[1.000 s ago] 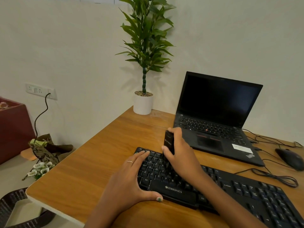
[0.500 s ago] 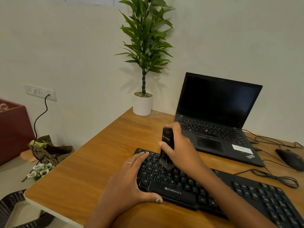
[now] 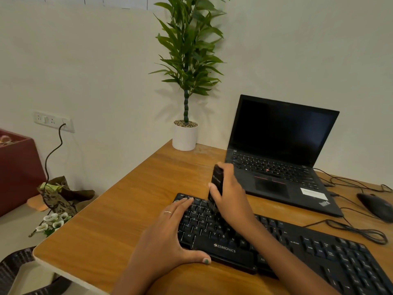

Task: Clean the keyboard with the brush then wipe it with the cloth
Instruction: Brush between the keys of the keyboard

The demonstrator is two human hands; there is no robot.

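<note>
A black Zebronics keyboard lies across the front of the wooden desk. My right hand grips a black brush held upright, its bristles down on the upper key rows near the keyboard's left end. My left hand rests flat on the keyboard's left end, fingers straight over the keys and thumb along the front edge. No cloth is in view.
An open black laptop stands behind the keyboard. A potted plant sits at the desk's back corner. A black mouse and loose cables lie at the right. The desk's left edge drops to the floor.
The brush moved from lower key rows up toward the keyboard's top left rows. My left hand has stayed in place on the keyboard.
</note>
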